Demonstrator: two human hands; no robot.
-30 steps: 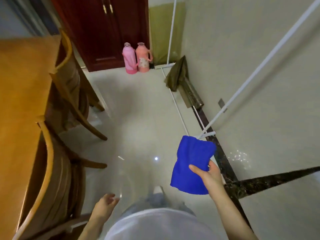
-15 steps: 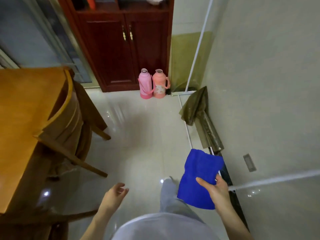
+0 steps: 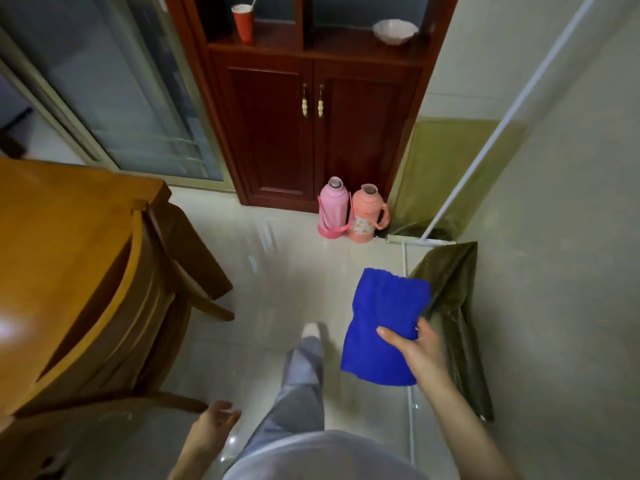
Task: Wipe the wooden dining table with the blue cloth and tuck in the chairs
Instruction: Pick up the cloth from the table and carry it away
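- two hands show, both on the right-hand side of the wooden dining table and well apart from it.
- the right hand grips the blue cloth, thumb on top and fingers curled under its edge; the cloth hangs limp in the air over the floor, far from the table and not touching it.
- the left hand holds nothing, with fingers relaxed and loosely bent; it is nearer the table than the right hand, low by the person's side.
- one wooden chair stands at the table's right edge, its curved back close against the tabletop and its legs angling out over the floor.
- the person's leg in grey trousers steps forward between the table and the cloth.
- past the table's far corner stands a dark red cabinet, with a red cup and a white bowl on its open shelf.
- a pink flask and a salmon flask stand side by side on the floor at the cabinet's foot, farther from the table than the chair.
- an olive sheet lies along the wall on the side opposite the table, behind the cloth.
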